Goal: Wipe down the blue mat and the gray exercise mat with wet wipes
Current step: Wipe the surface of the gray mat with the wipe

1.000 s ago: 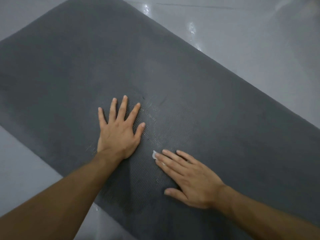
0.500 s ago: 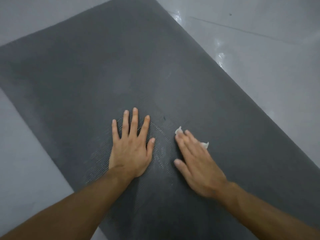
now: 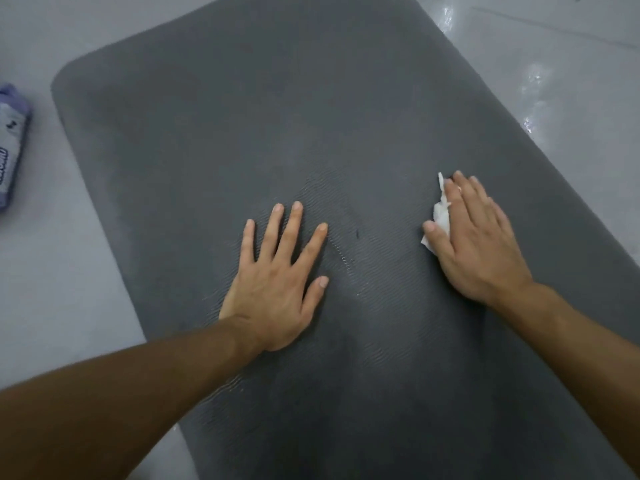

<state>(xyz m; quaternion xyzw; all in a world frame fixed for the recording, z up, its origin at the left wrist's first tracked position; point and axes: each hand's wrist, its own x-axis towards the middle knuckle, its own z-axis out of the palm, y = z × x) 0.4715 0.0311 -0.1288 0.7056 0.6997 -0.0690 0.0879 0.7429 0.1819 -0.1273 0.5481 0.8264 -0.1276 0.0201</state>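
Right hand presses wet wipe on gray exercise mat; left hand flat.

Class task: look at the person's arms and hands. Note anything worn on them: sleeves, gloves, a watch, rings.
Nothing worn shows. The left hand and right hand are bare, without gloves or rings; neither wrist carries a watch or band. The left forearm and right forearm are uncovered to the frame's edge; no sleeve appears.

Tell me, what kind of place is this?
Probably an indoor workout spot, at home or in a gym; I cannot tell which. A gray exercise mat lies flat on a shiny pale floor, and a purple pack, likely wet wipes, sits beside it.
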